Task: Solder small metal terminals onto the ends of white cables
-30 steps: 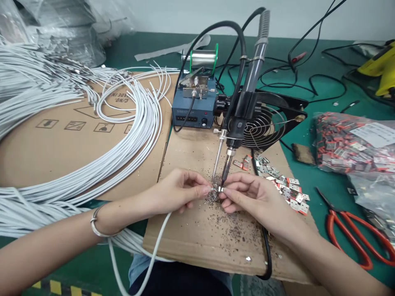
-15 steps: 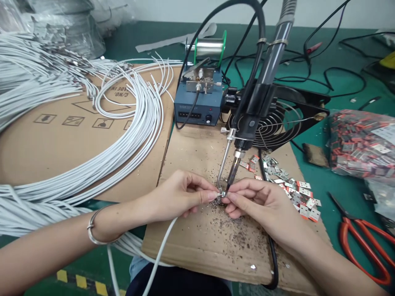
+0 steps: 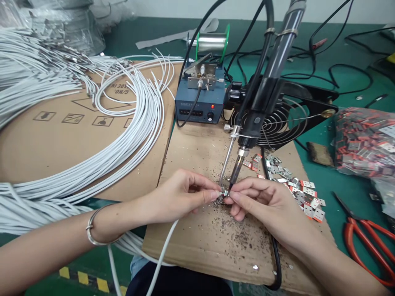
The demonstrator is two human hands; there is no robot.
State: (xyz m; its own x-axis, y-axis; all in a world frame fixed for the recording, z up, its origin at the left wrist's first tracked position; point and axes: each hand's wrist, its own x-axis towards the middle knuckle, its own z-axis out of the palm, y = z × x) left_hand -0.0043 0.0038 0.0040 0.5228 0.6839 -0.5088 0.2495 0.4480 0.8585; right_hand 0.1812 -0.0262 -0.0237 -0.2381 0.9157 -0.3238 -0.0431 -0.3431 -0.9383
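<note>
My left hand (image 3: 191, 193) pinches the end of a white cable (image 3: 165, 253), which hangs down below it toward my lap. My right hand (image 3: 257, 197) is closed on a small metal USB connector (image 3: 225, 193), mostly hidden by the fingertips. Cable end and connector meet under the tip of a soldering iron (image 3: 237, 167) held in a stand. Beside the iron, a thin metal solder feed tube (image 3: 227, 158) also points down at the joint. Dark specks and solder bits lie on the cardboard (image 3: 191, 156) beneath.
A blue solder feeder (image 3: 200, 105) carries a solder spool (image 3: 211, 41). Behind the iron stands a black fan (image 3: 286, 119). Loose USB connectors (image 3: 308, 193), a bag of connectors (image 3: 364, 142) and red-handled scissors (image 3: 367, 234) lie right; bundled white cables (image 3: 138, 144) lie left.
The red light on the feeder is now brighter. The view has shifted slightly, and both hands stay together at the iron's tip.
</note>
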